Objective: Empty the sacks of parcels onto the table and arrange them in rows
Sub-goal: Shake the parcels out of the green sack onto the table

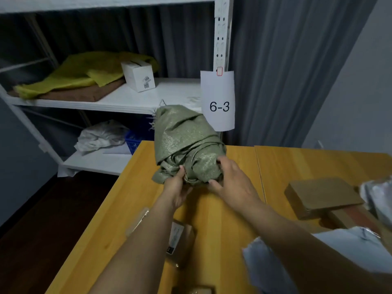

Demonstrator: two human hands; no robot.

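Sack: the green woven sack (186,145) is lying bundled and folded at the far end of the wooden table (222,219), its long axis running away from the person toward the shelving.
Left hand: the left hand (177,188) is pinching the sack's near lower fold, fingers closed on the fabric.
Right hand: the right hand (230,179) is pressing on the sack's near right side, fingers curled around the bundle — both hands are equally near it.
Parcels: nearer than the sack, a small brown parcel (180,245) is lying between the forearms; right of the sack, flat cardboard parcels (322,196) and pale poly mailers (350,247) are crowding the table.
Edges: the table's left edge is running just beside the sack — bare wood is lying open right of it.
Shelf: the white shelving unit (148,98) is standing beyond the sack, its "6-3" paper label (218,100) hanging just behind the sack's top.
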